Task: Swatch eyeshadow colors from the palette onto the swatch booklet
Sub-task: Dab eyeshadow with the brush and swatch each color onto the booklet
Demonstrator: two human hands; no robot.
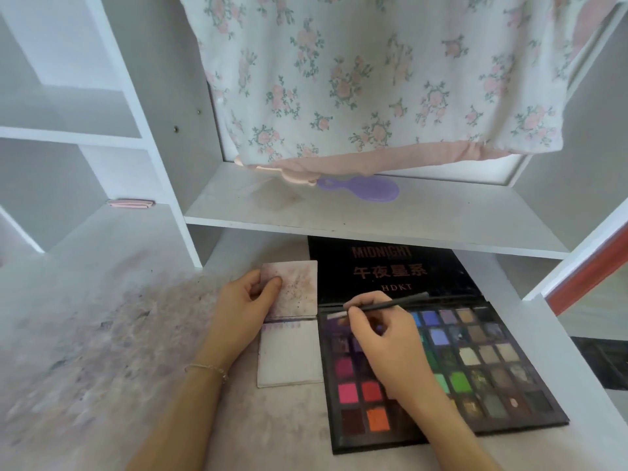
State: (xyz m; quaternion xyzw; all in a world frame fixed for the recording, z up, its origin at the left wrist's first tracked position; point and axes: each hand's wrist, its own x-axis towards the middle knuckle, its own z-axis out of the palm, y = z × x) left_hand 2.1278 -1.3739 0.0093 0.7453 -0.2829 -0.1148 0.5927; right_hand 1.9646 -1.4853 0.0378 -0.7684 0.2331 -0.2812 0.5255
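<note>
The booklet [289, 334] lies open on the desk [102, 334], touching the palette's [475, 368] left edge. The left hand [244, 300] pinches its flipped-up page; the right hand [384, 338] grips a brush [390, 302] over the palette's purple pans. Loose powder could drop from the brush on the way to the booklet, muddying the page, and the page could spring down if the pinch slackens.

White desk top [112, 334], smudged with purple-grey powder stains at left. On it: open swatch booklet [290, 321], stained upper page, lower page with small colour marks along top edge; just right of it, touching, open black eyeshadow palette [438, 365], lid lying flat under shelf. White shelf [373, 219] above desk carries purple hairbrush [360, 188] and hem of floral cloth [367, 83]. Pink flat item [132, 203] at left cubby edge.
</note>
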